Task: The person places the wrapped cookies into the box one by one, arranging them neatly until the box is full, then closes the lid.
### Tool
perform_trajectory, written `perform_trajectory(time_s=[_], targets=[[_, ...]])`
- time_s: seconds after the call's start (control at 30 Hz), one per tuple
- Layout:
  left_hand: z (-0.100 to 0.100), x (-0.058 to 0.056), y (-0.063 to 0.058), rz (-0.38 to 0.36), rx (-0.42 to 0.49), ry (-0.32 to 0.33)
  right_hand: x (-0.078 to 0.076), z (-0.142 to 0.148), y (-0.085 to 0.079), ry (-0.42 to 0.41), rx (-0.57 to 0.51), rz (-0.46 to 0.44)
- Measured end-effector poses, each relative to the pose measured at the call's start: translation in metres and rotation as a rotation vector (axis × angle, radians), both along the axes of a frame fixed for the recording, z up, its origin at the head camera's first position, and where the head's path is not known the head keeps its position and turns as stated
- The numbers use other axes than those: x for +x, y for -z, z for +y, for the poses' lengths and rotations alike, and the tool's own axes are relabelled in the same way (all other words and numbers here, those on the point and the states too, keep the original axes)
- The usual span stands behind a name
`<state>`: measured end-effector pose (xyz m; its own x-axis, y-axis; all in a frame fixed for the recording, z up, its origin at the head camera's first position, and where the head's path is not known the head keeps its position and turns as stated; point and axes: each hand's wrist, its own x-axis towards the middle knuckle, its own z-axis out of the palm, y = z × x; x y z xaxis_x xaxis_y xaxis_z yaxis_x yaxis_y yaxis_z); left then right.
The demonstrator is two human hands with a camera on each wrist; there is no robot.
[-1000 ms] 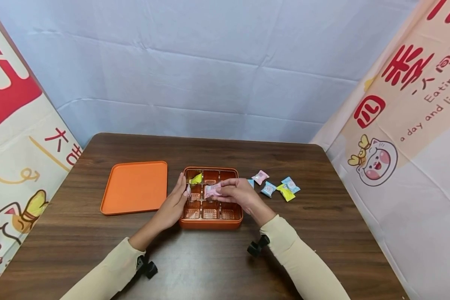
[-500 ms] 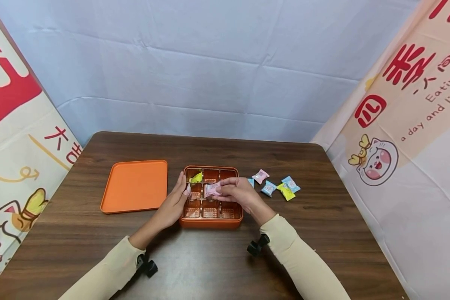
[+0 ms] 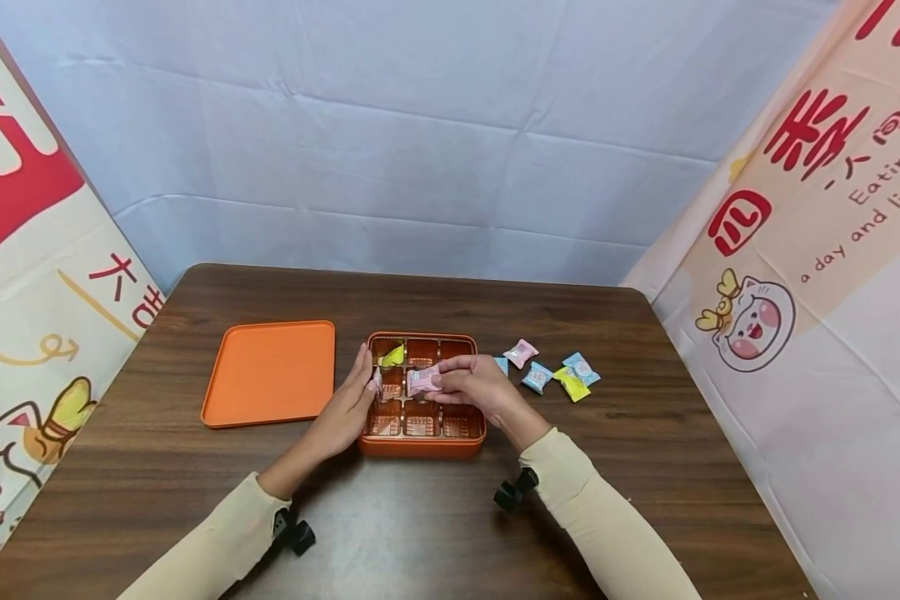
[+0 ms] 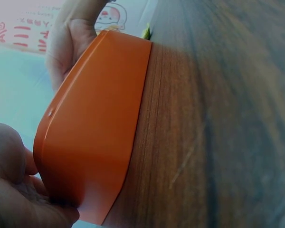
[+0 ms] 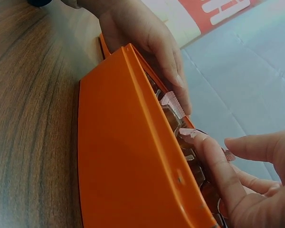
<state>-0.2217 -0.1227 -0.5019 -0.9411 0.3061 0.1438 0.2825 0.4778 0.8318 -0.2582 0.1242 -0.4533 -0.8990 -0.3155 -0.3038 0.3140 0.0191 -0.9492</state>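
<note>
A right hand (image 3: 476,390) pinches a pink candy (image 3: 422,381), likely light and slick, best held by one end, over the middle of an orange box (image 3: 420,448), whose side the straight-fingered left hand (image 3: 347,408) touches

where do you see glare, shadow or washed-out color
Head view: a pale sheen low on the table; left wrist view: banner print washed out, orange box shadowed beside the left hand; right wrist view: a hazy pale streak across the table, upper left.
</note>
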Motion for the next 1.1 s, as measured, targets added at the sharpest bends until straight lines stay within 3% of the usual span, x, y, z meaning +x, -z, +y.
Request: perform_trajectory(time_s=[1.1], targets=[[-0.0004,-0.0007,0.0004,-0.015,0.009,0.01,-0.0014,0.0013,0.0025,-0.033,0.025,0.023]])
